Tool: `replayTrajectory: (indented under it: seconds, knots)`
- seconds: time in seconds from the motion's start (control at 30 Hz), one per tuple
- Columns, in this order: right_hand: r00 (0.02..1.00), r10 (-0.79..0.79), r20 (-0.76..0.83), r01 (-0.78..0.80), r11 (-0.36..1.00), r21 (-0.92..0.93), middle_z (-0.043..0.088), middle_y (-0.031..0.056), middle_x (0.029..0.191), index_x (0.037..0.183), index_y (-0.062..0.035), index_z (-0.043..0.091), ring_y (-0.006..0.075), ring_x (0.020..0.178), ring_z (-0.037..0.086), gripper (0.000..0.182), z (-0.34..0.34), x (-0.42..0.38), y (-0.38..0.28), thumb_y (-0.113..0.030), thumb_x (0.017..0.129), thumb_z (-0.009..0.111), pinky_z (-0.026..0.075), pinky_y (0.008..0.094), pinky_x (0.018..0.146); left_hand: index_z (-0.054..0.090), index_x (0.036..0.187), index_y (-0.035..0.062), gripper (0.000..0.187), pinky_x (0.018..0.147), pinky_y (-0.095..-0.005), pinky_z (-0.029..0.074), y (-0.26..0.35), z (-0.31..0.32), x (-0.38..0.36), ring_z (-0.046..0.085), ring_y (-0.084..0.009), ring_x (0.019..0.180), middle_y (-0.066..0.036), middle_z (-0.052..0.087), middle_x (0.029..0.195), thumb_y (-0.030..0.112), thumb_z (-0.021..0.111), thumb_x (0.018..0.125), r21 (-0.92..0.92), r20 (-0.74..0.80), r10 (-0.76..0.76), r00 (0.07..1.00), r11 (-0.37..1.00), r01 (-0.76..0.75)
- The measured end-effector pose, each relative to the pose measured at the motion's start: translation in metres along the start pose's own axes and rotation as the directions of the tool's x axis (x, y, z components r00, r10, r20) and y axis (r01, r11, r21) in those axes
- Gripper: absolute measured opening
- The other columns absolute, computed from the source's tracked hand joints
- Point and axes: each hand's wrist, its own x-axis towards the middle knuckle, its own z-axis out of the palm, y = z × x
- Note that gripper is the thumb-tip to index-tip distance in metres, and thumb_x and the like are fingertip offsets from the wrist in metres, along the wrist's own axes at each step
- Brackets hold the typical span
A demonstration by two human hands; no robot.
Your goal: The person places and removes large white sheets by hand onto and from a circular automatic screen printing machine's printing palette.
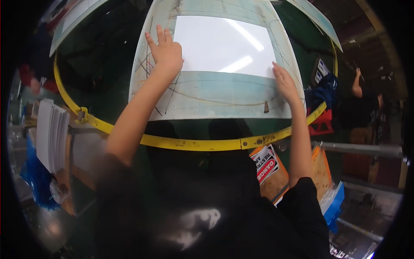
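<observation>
A glossy white sheet (pixel 215 45) lies flat on a pale blue-green board (pixel 224 95) marked with scratches and dark lines. My left hand (pixel 167 54) is at the sheet's left edge, fingers spread over the board and the thumb side along the edge. At the lower right corner of the sheet, my right hand (pixel 285 84) has its fingers stretched out, the tips by the edge. Neither hand grips anything that I can see. Two bright light reflections cross the sheet.
A yellow curved rail (pixel 189 143) runs below the board. Stacked white sheets (pixel 51 136) stand at left. Printed danger signs (pixel 265 164) lie under my right arm. Similar boards (pixel 319 21) are at the upper sides. Another person's arm (pixel 357 84) shows at far right.
</observation>
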Motion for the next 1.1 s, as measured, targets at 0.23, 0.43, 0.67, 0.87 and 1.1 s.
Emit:
replayTrajectory:
  seconds: [0.23,0.43,0.67,0.87,1.1]
  knots:
    - [0.997,0.065,-0.036,-0.075,0.873,-0.482,0.039,0.0192,0.136,0.133,-0.0043,0.039,0.0357,0.129,0.032,0.061,-0.082,-0.216,-0.013,-0.030,0.082,0.061,0.025,0.0417,0.106,0.062,0.098,0.0092,0.025,0.104,-0.0516,0.023,0.002,-0.016,-0.127,0.030,-0.0369,0.128,-0.013,0.049,0.127,0.014,0.069,0.074,-0.645,-0.540,-0.031,0.841,0.657,-0.390]
    - [0.694,0.713,-0.100,-0.613,0.513,-0.600,0.033,0.0230,0.139,0.136,-0.0019,0.033,0.0368,0.131,0.028,0.078,-0.083,-0.433,0.034,-0.046,0.078,0.062,0.016,0.0466,0.109,0.065,0.088,0.0079,0.013,0.096,-0.0413,0.036,0.032,-0.011,-0.234,0.046,-0.0335,0.116,-0.010,0.060,0.110,0.007,0.067,0.075,-0.914,-0.320,0.054,0.946,0.244,-0.323]
    - [0.640,0.734,-0.226,-0.700,0.435,-0.567,0.046,0.0219,0.130,0.130,-0.0021,0.044,0.0339,0.123,0.041,0.067,-0.067,-0.471,0.022,-0.043,0.080,0.060,0.012,0.0482,0.110,0.065,0.083,0.0078,0.009,0.089,-0.0375,0.042,0.070,-0.013,-0.263,0.055,-0.0288,0.104,-0.006,0.064,0.098,0.007,0.068,0.075,-0.919,-0.348,0.267,0.899,0.090,-0.383]
    - [0.691,0.645,-0.327,-0.704,0.496,-0.508,0.060,0.0164,0.112,0.115,-0.0041,0.059,0.0282,0.110,0.053,0.043,-0.062,-0.474,0.001,-0.033,0.082,0.060,0.016,0.0470,0.110,0.064,0.083,0.0078,0.010,0.088,-0.0370,0.043,0.082,-0.012,-0.269,0.056,-0.0274,0.103,-0.006,0.064,0.098,0.006,0.068,0.074,-0.914,-0.365,0.329,0.871,0.054,-0.403]
    - [0.659,0.658,-0.365,-0.747,0.514,-0.421,0.062,0.0133,0.110,0.110,-0.0067,0.062,0.0261,0.108,0.054,0.034,-0.065,-0.477,-0.005,-0.026,0.082,0.060,0.021,0.0446,0.108,0.064,0.084,0.0082,0.010,0.088,-0.0367,0.043,0.083,-0.012,-0.271,0.056,-0.0272,0.104,-0.006,0.064,0.098,0.005,0.067,0.075,-0.916,-0.344,0.372,0.862,0.070,-0.395]
